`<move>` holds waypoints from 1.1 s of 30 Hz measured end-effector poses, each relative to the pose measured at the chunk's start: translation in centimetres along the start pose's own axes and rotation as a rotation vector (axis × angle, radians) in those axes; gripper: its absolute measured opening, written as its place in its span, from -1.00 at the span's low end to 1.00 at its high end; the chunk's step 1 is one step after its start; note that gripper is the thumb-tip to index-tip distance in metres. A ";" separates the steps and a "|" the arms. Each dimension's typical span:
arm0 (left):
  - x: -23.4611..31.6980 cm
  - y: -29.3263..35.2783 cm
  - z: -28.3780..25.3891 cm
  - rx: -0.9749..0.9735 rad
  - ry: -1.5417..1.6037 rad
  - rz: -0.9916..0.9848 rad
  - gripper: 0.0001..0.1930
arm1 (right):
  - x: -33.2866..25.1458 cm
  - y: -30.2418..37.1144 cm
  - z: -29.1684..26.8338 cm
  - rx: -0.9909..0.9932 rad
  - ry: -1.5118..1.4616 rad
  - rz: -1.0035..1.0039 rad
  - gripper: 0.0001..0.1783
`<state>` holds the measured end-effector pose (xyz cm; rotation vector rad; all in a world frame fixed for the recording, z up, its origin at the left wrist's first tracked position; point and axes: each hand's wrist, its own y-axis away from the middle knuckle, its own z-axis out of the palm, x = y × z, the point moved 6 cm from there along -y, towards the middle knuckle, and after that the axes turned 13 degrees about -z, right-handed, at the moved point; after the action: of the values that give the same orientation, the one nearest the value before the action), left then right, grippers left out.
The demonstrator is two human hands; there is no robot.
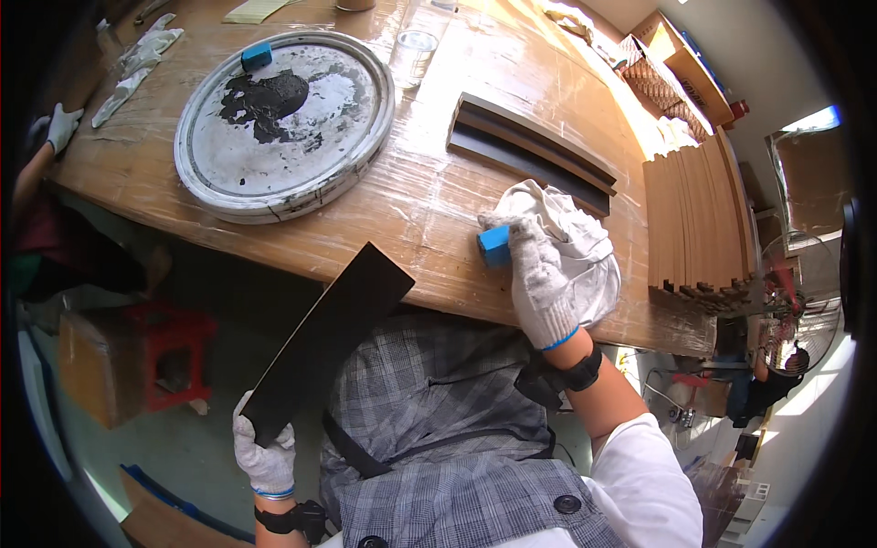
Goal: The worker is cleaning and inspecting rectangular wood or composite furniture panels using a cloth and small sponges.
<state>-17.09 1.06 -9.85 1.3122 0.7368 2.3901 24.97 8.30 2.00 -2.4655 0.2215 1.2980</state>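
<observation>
My left hand, in a white glove, grips one end of a flat black board. The board slants up to the right, its far end beside the table's front edge. In my gloved right hand a small blue block is pinched between the fingers. Under and beside that hand lies a crumpled white cloth on the table. Behind the cloth rest dark, long channel-shaped pieces. A round white lid smeared with black paste stands to the left, with another blue block on it.
A wooden table covered in clear film spans the front. Stacked brown strips stand at its right end. A clear cup is behind the lid. Another person's gloved hand rests at the far left edge; a red stool stands below.
</observation>
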 end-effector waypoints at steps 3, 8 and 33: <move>2.5 0.6 -0.2 0.144 0.175 0.088 -0.59 | -2.8 3.1 5.0 -0.135 -0.292 -0.239 -0.56; 5.6 1.7 -1.1 -0.037 0.231 0.185 -0.60 | -2.3 1.4 3.2 0.212 -0.885 0.099 -0.52; 1.7 1.1 -0.9 -0.033 0.067 0.020 -0.49 | -2.5 0.1 1.8 0.108 -0.852 0.272 -0.58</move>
<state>-18.76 0.72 -8.44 1.2381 0.7026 2.4615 22.14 8.78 3.08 -1.6302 0.3892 2.2368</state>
